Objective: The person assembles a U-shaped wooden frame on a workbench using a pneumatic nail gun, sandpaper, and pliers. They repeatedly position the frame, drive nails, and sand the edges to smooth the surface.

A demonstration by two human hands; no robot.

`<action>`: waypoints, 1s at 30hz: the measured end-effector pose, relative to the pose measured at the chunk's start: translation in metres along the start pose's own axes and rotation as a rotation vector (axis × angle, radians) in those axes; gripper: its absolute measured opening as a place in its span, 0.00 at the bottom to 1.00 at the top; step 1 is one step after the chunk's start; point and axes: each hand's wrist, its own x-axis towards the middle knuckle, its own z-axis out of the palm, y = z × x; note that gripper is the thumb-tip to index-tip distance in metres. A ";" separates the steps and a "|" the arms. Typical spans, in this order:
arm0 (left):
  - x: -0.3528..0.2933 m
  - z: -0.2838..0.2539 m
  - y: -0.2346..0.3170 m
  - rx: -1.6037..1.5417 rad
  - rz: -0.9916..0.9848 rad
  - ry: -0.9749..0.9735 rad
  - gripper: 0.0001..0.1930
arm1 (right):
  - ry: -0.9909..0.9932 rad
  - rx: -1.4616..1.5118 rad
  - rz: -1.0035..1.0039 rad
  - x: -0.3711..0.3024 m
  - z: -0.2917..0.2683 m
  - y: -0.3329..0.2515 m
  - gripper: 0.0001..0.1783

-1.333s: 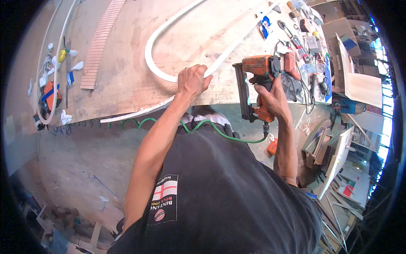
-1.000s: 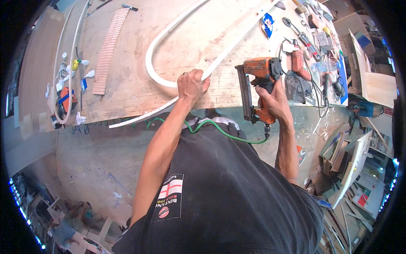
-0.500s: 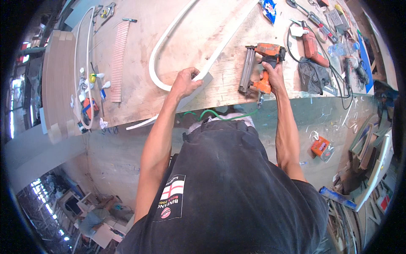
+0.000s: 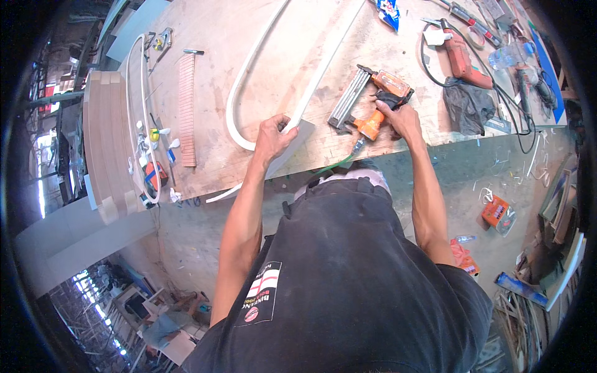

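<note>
My left hand (image 4: pixel 273 138) is closed around a white flexible strip (image 4: pixel 231 113) bent into a U on the wooden workbench. Beneath that hand lies a narrow grey panel (image 4: pixel 297 144), partly covered by my fingers and wrist. To the right, my right hand (image 4: pixel 404 120) grips an orange nail gun (image 4: pixel 371 125), its silver magazine slanting toward my left hand. The nail gun rests at or just above the bench top; I cannot tell which. From its handle a green air hose (image 4: pixel 336 166) runs down past the bench's front edge.
At the right of the bench are a red power drill (image 4: pixel 460 59) with a black cable, a black plastic bag (image 4: pixel 467 107) and a blue packet (image 4: pixel 388 13). On the left, a white loop (image 4: pixel 129 81), a ribbed strip (image 4: pixel 186 112) and stacked brown boards (image 4: pixel 106 140) lie near the edge.
The nail gun has come left toward my left hand and turned, so its magazine slants more. My left hand keeps its hold on the strip. The whole view has shifted slightly.
</note>
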 end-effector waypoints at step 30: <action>0.011 0.015 -0.007 0.124 -0.002 0.033 0.16 | 0.193 0.525 -0.364 -0.021 -0.006 -0.135 0.29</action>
